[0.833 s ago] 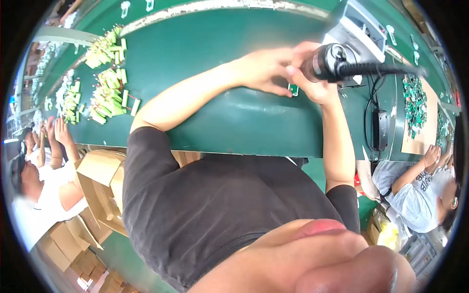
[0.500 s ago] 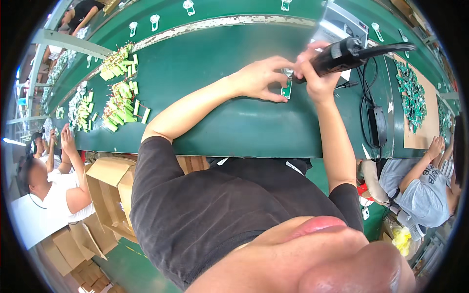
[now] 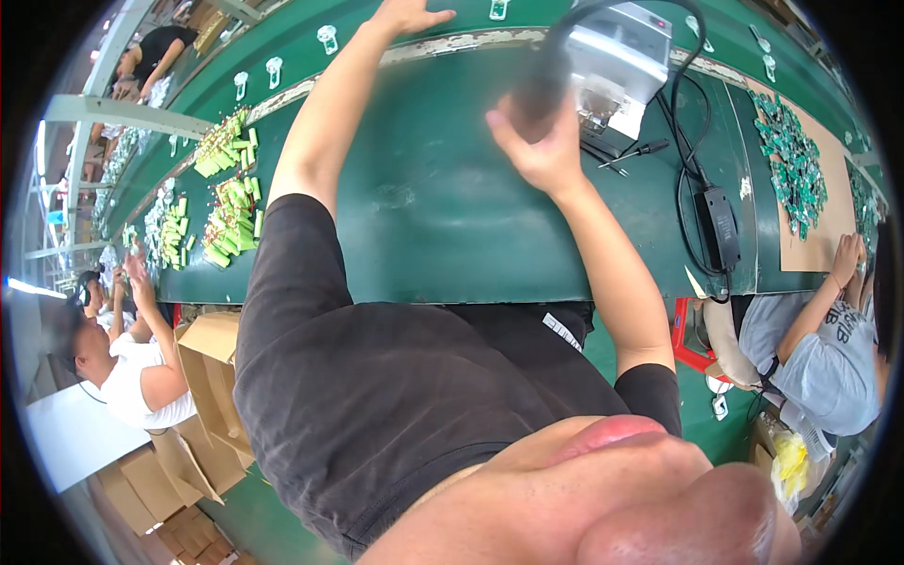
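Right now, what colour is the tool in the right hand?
The blurred tool looks black, best in the head view.

flat worktable (image 3: 452, 250) was deep green, blurred handheld tool (image 3: 543, 89) was black, boxy machine (image 3: 621, 52) was silver-grey, slim cylindrical cells (image 3: 224, 226) were lime-green

This is a factory workshop, an assembly line by its layout. Workers (image 3: 146, 381) sit or stand along one long green bench (image 3: 433, 207), with white parts (image 3: 327, 39) spaced out on the strip behind it. Boards (image 3: 793, 174) and green cells (image 3: 226, 226) lie heaped, there's a corded tool (image 3: 541, 89), and cartons (image 3: 205, 341) crowd the floor.
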A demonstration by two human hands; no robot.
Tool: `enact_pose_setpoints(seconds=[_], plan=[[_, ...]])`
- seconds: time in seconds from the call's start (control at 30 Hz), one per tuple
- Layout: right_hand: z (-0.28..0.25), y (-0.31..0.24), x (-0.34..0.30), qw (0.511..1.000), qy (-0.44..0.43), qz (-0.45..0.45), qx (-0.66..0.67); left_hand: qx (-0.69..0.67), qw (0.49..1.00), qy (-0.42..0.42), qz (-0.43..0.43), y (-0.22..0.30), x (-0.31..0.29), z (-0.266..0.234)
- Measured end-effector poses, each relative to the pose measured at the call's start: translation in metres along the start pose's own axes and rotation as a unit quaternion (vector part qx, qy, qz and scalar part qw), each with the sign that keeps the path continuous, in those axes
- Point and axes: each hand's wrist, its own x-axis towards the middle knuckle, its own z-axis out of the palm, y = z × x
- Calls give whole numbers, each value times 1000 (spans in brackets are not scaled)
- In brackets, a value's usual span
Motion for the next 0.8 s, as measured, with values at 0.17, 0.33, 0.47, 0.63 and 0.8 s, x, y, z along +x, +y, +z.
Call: enact_pose_setpoints(seconds=[0.17,0.33,0.47,0.63,0.8], plan=[[9,16,-7,996,40,-79,-11,-86,985,-65,136,10,45,26],[3,20,-12,993,84,-81,-7,-157,983,-72,69,30,55,52],[9,22,-9,991,129,-39,22,-145,988,-30,53,40,44,53],[14,-1,2,991,70,23,116,-196,975,91,53,45,18,37],[-9,-14,4,985,120,96,73,-312,948,8,56,128,-49,-20]])
